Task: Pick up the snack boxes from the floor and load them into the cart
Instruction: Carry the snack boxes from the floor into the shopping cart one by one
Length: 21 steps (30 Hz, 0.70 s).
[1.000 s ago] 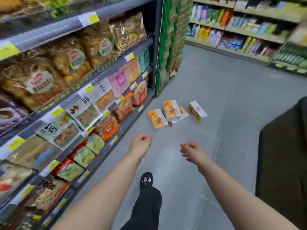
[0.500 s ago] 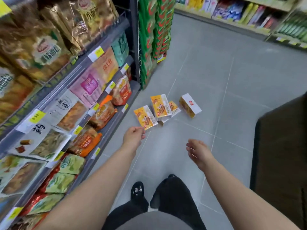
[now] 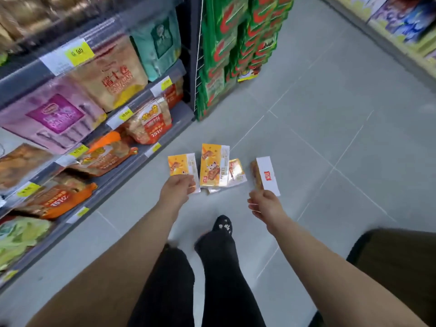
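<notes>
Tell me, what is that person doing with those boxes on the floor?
A person is bending over four snack boxes lying on the grey shop floor beside a shelf. The left hand is at the near end of the leftmost yellow box, the right hand at the white-topped box on the right. Whether either grips yet is unclear.

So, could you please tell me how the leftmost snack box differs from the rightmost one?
The leftmost box lies flat, yellow printed face up; the rightmost box shows a plain white face with a small red logo. The leftmost box sits close beside the middle box; the rightmost box lies apart from it. The left hand reaches the leftmost box, the right hand the rightmost box. Both lie on the grey floor.
</notes>
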{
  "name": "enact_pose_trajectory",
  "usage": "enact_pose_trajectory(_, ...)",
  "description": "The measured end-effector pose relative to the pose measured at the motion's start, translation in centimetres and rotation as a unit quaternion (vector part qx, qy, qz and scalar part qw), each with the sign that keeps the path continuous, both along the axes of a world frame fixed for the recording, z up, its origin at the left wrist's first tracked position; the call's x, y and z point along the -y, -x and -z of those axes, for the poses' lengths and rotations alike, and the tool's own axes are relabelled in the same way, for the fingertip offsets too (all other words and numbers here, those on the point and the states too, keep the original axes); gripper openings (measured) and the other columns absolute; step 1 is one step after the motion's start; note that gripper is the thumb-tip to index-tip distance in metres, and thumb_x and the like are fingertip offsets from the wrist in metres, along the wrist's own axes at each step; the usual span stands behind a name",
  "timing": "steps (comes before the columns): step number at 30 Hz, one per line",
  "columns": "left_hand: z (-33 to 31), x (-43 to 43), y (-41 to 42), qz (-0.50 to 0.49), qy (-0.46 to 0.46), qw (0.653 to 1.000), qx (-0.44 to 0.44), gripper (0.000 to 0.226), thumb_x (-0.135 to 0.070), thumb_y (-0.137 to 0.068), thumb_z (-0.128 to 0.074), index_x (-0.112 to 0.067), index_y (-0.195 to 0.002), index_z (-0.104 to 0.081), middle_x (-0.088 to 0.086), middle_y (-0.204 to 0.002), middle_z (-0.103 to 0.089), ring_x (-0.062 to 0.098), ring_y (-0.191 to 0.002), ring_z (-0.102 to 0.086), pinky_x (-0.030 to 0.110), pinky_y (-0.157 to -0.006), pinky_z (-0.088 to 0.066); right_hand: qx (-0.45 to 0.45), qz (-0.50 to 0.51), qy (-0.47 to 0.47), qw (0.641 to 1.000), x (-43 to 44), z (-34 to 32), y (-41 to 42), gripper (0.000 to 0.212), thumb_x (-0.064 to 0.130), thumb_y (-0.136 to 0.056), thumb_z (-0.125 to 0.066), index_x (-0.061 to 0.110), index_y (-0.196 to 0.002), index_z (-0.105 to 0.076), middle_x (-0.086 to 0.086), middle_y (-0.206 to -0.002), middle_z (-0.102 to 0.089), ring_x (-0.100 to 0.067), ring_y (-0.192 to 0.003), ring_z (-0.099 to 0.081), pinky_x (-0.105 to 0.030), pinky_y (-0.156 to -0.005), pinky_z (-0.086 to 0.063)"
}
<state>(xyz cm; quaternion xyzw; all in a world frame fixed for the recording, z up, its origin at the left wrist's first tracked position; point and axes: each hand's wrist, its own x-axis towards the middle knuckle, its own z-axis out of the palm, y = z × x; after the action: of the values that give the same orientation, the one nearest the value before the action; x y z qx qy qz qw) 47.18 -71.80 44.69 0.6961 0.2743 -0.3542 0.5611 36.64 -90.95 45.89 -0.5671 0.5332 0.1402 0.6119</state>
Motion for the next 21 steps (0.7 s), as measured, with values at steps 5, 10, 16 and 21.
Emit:
enact_pose_trajectory(5,8.7,3.8,-4.1,-0.005,0.010,0.999,-0.049,0.008,-0.024,-0.094,-0.055,-0.023,-0.087,-0.059,-0.002,-0.092,-0.065,0.013,-0.081,-0.060,0.033,-0.087,-0.045,-0.025,-0.063,-0.001,0.998,3.0,9.0,-5.4,0.015,0.014,-0.090,-0.060,0.012,-0.104,-0.053,-0.005,-0.086,-0.058,-0.013,-0.069,-0.053,-0.022,-0.065,-0.043)
enact_pose_trajectory(10,22.2,6.1,-7.1,-0.007,-0.028,0.998,-0.062,0.007,-0.023,-0.087,-0.054,-0.018,-0.086,-0.058,0.005,-0.091,-0.060,0.018,-0.073,-0.055,0.027,-0.067,-0.041,-0.018,-0.072,0.019,0.997,4.4,22.4,-9.1,0.029,0.017,-0.088,-0.062,0.016,-0.114,-0.050,-0.006,-0.095,-0.058,-0.017,-0.077,-0.056,-0.025,-0.070,-0.047)
enact_pose_trajectory(16,36.9,9.9,-6.1,-0.060,0.032,0.961,-0.267,0.041,-0.031,-0.091,-0.055,-0.010,-0.124,-0.045,0.011,-0.115,-0.054,0.032,-0.117,-0.055,0.043,-0.070,-0.051,0.063,-0.119,0.128,0.983,6.8,37.3,-15.5,0.055,0.018,-0.084,-0.068,0.012,-0.134,-0.045,0.000,-0.107,-0.060,-0.021,-0.093,-0.060,-0.038,-0.081,-0.049)
enact_pose_trajectory(21,44.5,12.8,-6.5,-0.223,0.136,0.906,-0.333,0.056,-0.034,-0.086,-0.067,-0.015,-0.130,-0.038,0.016,-0.124,-0.049,0.041,-0.108,-0.055,0.056,-0.097,-0.044,0.058,-0.307,0.342,0.886,7.8,46.6,-20.6,0.088,0.045,-0.078,-0.071,0.017,-0.149,-0.028,-0.011,-0.155,-0.025,-0.029,-0.143,-0.024,-0.043,-0.113,-0.025)
